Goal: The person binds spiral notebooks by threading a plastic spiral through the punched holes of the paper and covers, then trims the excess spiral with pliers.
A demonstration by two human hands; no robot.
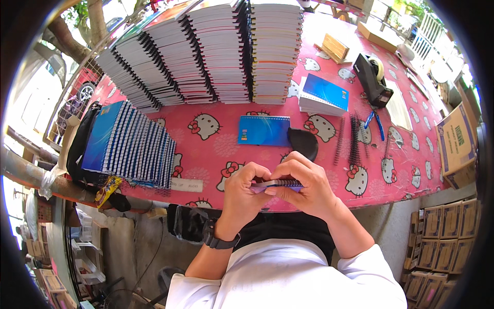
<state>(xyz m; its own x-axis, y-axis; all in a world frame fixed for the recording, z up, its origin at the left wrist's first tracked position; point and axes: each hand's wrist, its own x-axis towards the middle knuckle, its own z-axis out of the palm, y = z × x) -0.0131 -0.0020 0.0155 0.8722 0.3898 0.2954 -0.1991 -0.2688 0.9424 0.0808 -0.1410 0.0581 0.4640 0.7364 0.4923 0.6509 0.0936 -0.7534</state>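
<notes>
The tablecloth is looking smooth and plasticky, shining toward its far edge. By the near edge, a held notebook is showing paper. Toward the left edge, stacked notebooks are showing glossy covers. Nearer the right edge, a tape dispenser is resembling hard plastic, a block smooth wood.

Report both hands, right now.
Left hand: closed, holding the left end of a small spiral-bound notebook.
Right hand: closed, gripping the same notebook toward its right end.
</notes>
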